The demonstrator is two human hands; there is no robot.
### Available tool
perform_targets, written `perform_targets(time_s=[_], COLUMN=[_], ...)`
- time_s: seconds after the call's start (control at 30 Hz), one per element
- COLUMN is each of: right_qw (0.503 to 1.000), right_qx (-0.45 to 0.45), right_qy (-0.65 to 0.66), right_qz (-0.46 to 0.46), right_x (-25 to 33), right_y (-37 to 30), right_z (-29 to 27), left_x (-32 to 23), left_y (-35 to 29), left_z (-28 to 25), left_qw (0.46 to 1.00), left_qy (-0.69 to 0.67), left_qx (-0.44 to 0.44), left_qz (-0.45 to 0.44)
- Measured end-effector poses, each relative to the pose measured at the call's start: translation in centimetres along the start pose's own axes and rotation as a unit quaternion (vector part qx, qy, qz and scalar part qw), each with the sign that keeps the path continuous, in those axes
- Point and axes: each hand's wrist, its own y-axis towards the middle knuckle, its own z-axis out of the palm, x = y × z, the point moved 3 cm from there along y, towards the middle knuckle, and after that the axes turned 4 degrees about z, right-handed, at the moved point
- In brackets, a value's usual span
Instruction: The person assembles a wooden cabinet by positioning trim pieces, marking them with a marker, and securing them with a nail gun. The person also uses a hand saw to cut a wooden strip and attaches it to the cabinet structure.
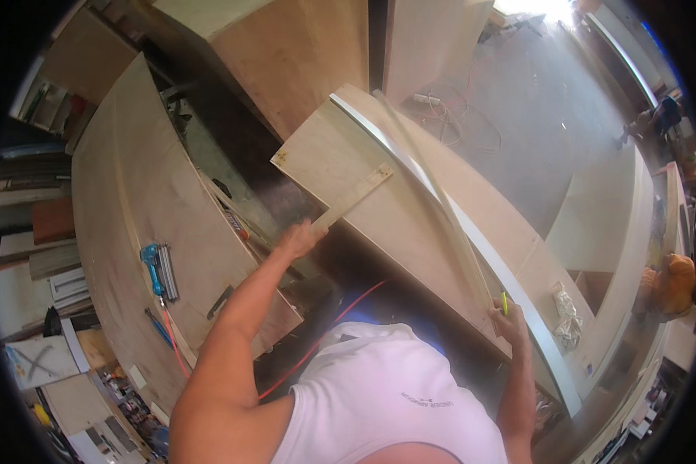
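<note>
Plywood everywhere: pale, unfinished plywood cabinet panel (410,209) lying tilted across the middle, upper corner toward a tall plywood box (286,46) behind. Long curved plywood surface (124,209) to the left, carrying a blue nail gun (156,267) with a red air hose (174,340) trailing off its edge. Grey concrete floor (533,100) beyond, with loose cables. Long thin pale strip of edging (441,201) running along the panel from its far corner toward the near edge. Narrow flat wooden batten (356,193) resting on the panel's face. Left hand (300,238) clenched around the batten's near end. Right hand (510,319) at the panel's near edge, closed around a small yellow-green pencil (504,302) and touching the strip's near end.
</note>
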Motion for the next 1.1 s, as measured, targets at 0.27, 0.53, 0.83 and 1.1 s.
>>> perform_targets(time_s=[0.27, 0.53, 0.83, 1.1], right_qw=[0.989, 0.987, 0.985, 0.985], right_qx=[0.128, 0.146, 0.16, 0.152], right_qy=[0.027, 0.062, 0.042, 0.062], right_qz=[0.073, 0.04, 0.056, 0.056], right_x=[-1.7, -6.9, -6.0, -6.6], right_y=[0.8, 0.7, -0.1, -0.2], right_z=[3.3, 4.9, 4.9, 5.5], left_x=[1.8, -12.7, -12.4, -13.5], left_y=[1.9, 8.6, 14.3, 14.3], left_z=[-0.2, -9.5, -7.4, -8.1], left_qw=[0.99, 0.89, 0.876, 0.863], left_qy=[-0.087, 0.121, 0.22, 0.188], left_qx=[-0.09, -0.106, 0.117, 0.091], left_qz=[0.06, 0.426, 0.413, 0.461])
